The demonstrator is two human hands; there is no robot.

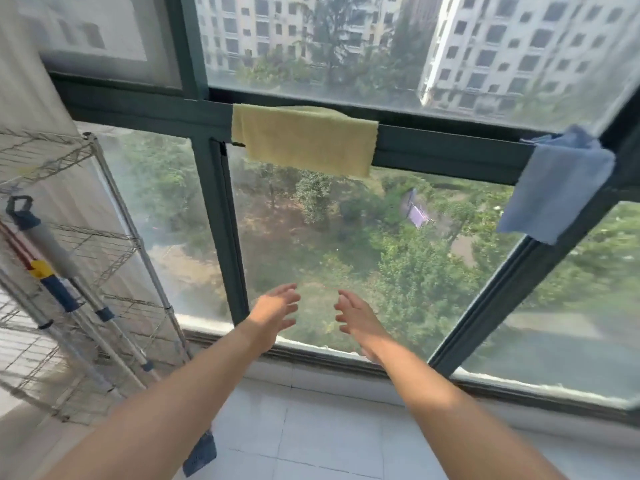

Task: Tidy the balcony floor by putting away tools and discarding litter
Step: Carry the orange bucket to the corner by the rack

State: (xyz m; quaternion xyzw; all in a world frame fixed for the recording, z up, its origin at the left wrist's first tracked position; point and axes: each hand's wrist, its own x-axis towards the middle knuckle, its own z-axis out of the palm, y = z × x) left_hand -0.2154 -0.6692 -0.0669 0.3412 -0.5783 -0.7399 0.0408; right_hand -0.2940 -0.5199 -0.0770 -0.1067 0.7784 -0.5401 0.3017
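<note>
The long-handled tools (59, 261) are seen at the left edge of the frame, leaned in a bundle against the wire rack (138, 244), with their shafts slanting down towards the lower centre. One grey handle is topped by a dark blue hanging loop, and another is banded in yellow and blue. A dark blue piece (200, 452) lies on the pale tiled floor (311, 427) at the bottom of the frame, just beside the left forearm. It may be the head of one of those tools, though the junction is hidden by the arm.

Both arms are stretched forward into the lower centre. The left grip (273, 317) is released, its fingers spread and lightly bent, and nothing is held in it. The right grip (356, 318) is likewise released and holds nothing. The two are held near each other but apart, palms turned inward, in front of the lower pane.

A yellow cloth (304, 140) is draped over the horizontal bar of the dark window frame (214, 209) in the upper centre. A blue cloth (557, 188) is hung over the same bar at the right edge. Trees and apartment blocks are seen through the glass.
</note>
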